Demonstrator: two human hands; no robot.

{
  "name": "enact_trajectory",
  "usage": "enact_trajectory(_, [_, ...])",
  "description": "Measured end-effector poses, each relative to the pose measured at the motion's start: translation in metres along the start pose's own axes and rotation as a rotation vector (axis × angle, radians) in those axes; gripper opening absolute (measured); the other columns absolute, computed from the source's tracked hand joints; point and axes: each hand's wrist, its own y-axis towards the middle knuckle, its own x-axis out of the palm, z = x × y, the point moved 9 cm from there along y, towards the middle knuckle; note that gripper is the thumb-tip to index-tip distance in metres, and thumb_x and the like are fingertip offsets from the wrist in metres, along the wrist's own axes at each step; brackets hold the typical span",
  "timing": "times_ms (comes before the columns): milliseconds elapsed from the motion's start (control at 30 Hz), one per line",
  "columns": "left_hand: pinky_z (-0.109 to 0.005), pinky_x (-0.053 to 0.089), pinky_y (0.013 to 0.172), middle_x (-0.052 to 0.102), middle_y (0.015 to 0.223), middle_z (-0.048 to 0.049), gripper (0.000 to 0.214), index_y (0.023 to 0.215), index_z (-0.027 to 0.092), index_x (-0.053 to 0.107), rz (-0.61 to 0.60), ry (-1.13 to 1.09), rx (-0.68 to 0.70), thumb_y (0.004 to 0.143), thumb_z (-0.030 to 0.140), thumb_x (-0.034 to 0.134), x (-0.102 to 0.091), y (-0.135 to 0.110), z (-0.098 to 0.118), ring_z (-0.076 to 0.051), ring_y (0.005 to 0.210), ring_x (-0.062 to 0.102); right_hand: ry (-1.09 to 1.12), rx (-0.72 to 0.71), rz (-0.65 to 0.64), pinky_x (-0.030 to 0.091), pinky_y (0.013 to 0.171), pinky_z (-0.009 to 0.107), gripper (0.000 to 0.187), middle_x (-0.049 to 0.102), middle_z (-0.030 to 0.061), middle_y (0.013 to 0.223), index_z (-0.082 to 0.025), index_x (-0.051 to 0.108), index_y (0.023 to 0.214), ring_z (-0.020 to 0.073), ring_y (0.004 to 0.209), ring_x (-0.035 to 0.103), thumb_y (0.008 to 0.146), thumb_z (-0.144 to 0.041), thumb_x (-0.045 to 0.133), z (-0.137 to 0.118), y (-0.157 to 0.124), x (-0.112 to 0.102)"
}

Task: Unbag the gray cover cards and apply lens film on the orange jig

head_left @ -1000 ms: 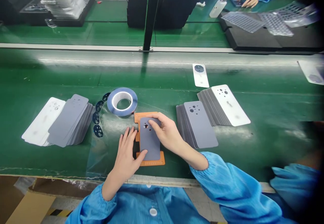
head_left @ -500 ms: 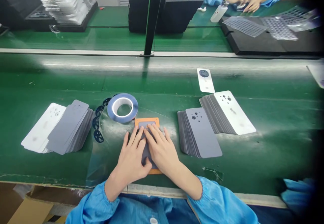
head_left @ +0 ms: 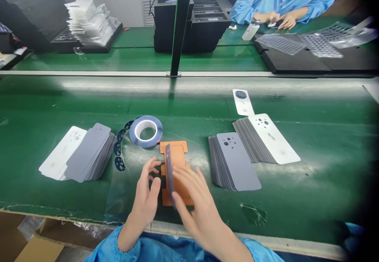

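A grey phone back cover [head_left: 169, 171] stands nearly on edge above an orange fixture [head_left: 178, 150], its camera holes at the far end. My right hand [head_left: 197, 203] holds it from the right, thumb by the near end and fingers along the face turned away from view; the exact grip is partly hidden and slightly blurred. To the left of the fixture, my left hand [head_left: 148, 189] is open with curved fingers apart, not gripping the cover. A blue tape roll [head_left: 134, 130] lies just beyond, with a strip of dark camera-shaped stickers [head_left: 119, 163] trailing from it.
Fanned phone covers lie in a left stack [head_left: 89, 151], a grey right stack [head_left: 239, 161] and a white-topped stack [head_left: 275, 139]. Behind them is a single white cover [head_left: 243, 106] with a dark sticker. A post [head_left: 177, 37] and rail stand ahead; a co-worker's hands [head_left: 287, 20] are beyond.
Both hands were flat on the grey cover in the orange fixture. The cover is now lifted out and tilted up in my right hand; my left hand has moved off leftward. The view has tilted up.
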Motion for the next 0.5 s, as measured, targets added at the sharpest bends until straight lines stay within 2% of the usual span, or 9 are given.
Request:
enact_trajectory(67, [-0.039,0.057,0.087,0.063,0.131,-0.0142,0.050,0.147,0.022,0.033,-0.015,-0.114,-0.109,0.101,0.043,0.038,-0.001,0.000,-0.011,-0.025,0.109,0.067,0.147,0.012,-0.036,0.046,0.109,0.052,0.047,0.059,0.0087,0.139,-0.030,0.044,0.141,0.0283,0.130,0.054,0.095,-0.021,0.050,-0.006,0.002,-0.004])
enact_trajectory(167, [-0.037,0.059,0.080,0.068,0.123,-0.0140,0.059,0.148,0.022,0.026,-0.026,-0.247,-0.212,0.097,0.042,0.049,0.003,0.002,-0.023,-0.025,0.098,0.071,0.203,0.172,-0.042,0.057,0.093,0.047,0.041,0.061,0.0102,0.133,-0.029,0.049,0.136,0.0300,0.119,0.060,0.095,-0.028,0.053,0.013,0.007,-0.002])
enact_trajectory(233, [-0.038,0.060,0.079,0.071,0.120,-0.0137,0.062,0.146,0.021,0.027,-0.017,-0.353,-0.244,0.094,0.041,0.054,0.007,0.003,-0.025,-0.025,0.096,0.072,0.263,0.284,-0.099,0.060,0.083,0.046,0.045,0.063,0.0111,0.128,-0.028,0.048,0.137,0.0295,0.109,0.064,0.094,-0.033,0.056,0.029,0.008,0.009])
enact_trajectory(300, [-0.037,0.059,0.078,0.071,0.118,-0.0135,0.063,0.145,0.022,0.030,-0.034,-0.464,-0.283,0.092,0.041,0.058,0.014,0.002,-0.025,-0.026,0.096,0.072,0.418,0.369,-0.194,0.061,0.072,0.040,0.048,0.068,0.0091,0.114,-0.028,0.045,0.141,0.0242,0.090,0.068,0.094,-0.036,0.055,0.038,0.006,0.022])
enact_trajectory(367, [-0.037,0.059,0.078,0.071,0.118,-0.0134,0.063,0.144,0.022,0.031,-0.056,-0.507,-0.306,0.091,0.041,0.060,0.017,0.000,-0.023,-0.026,0.095,0.072,0.586,0.426,-0.252,0.059,0.066,0.035,0.047,0.070,0.0059,0.099,-0.026,0.046,0.141,0.0193,0.076,0.067,0.095,-0.035,0.054,0.042,0.008,0.026])
enact_trajectory(433, [-0.039,0.058,0.080,0.069,0.118,-0.0128,0.060,0.145,0.024,0.033,-0.005,-0.411,-0.257,0.093,0.039,0.058,0.005,0.001,-0.019,-0.025,0.096,0.070,0.659,0.444,-0.214,0.058,0.066,0.033,0.048,0.070,0.0056,0.094,-0.023,0.048,0.139,0.0184,0.075,0.068,0.093,-0.033,0.056,0.050,0.022,0.012])
enact_trajectory(500, [-0.043,0.054,0.091,0.065,0.124,-0.0127,0.053,0.142,0.026,0.040,0.167,-0.153,-0.115,0.093,0.037,0.057,-0.025,0.003,-0.010,-0.027,0.107,0.065,0.612,0.420,-0.123,0.058,0.069,0.034,0.050,0.070,0.0070,0.095,-0.020,0.051,0.137,0.0198,0.080,0.069,0.089,-0.030,0.060,0.066,0.050,-0.016])
